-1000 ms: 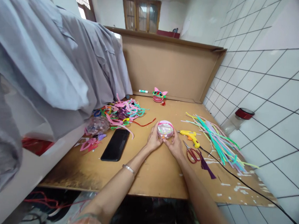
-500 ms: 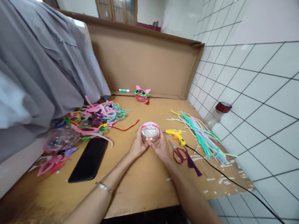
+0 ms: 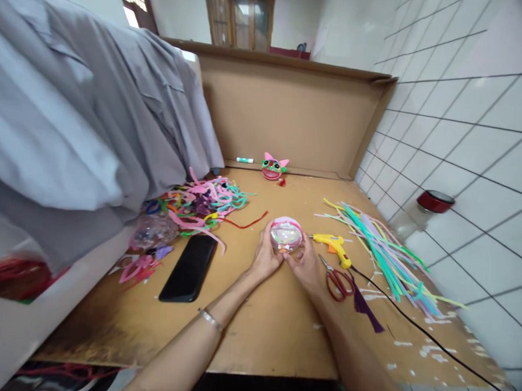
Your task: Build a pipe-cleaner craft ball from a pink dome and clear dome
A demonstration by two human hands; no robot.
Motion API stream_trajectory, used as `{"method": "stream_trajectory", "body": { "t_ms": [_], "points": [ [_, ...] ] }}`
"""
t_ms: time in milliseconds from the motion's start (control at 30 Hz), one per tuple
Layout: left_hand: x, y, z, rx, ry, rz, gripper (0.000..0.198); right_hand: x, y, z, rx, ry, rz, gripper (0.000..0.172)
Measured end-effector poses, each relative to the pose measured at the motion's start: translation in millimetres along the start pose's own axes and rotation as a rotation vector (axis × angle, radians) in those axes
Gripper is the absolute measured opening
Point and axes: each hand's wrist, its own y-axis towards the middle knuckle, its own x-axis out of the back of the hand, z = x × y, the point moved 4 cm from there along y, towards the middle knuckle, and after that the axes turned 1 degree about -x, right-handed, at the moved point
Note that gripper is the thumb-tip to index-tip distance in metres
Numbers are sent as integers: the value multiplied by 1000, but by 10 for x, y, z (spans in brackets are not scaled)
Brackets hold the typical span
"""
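Note:
Between my two hands is a small round pink-rimmed piece (image 3: 286, 235) with a clear, shiny middle and some coloured bits at its lower edge. My left hand (image 3: 267, 255) grips its left side, fingers curved along the rim. On the opposite side my right hand (image 3: 305, 262) grips it too, and the thumbs come close together at the bottom. A yellow glue gun (image 3: 335, 246) lies just right of my right hand, its nozzle pointing toward it. Red-handled scissors (image 3: 338, 283) rest below the glue gun, beside a purple tassel-like strip (image 3: 366, 306).
A heap of coloured pipe cleaners (image 3: 208, 198) and a black phone (image 3: 188, 269) lie left. More pipe cleaners (image 3: 383, 251) spread right, near a red-lidded jar (image 3: 424, 213). A pink-eared animal face (image 3: 273, 167) and a marker (image 3: 245, 159) sit at the cardboard wall (image 3: 287, 115). A black cord (image 3: 429, 328) crosses the right.
The view has turned left, so everything appears farther right. Both hands keep holding the round piece, in about the same spot on the table.

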Motion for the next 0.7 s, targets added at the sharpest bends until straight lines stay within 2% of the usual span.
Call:
{"method": "stream_trajectory", "body": {
  "t_ms": [233, 400, 500, 700],
  "points": [
    [51, -19, -174, -89, 77, 16, 85, 9, 6, -25, -28, 23, 2, 75],
    [57, -5, -154, 28, 106, 38, 88, 24, 24, -17, -32, 29, 28, 72],
    [57, -5, -161, 20, 87, 14, 88, 44, 28, 5, -48, 54, 22, 74],
    [44, -8, -142, 56, 101, 41, 88, 44, 31, 21, -60, 68, 29, 73]
  ]
}}
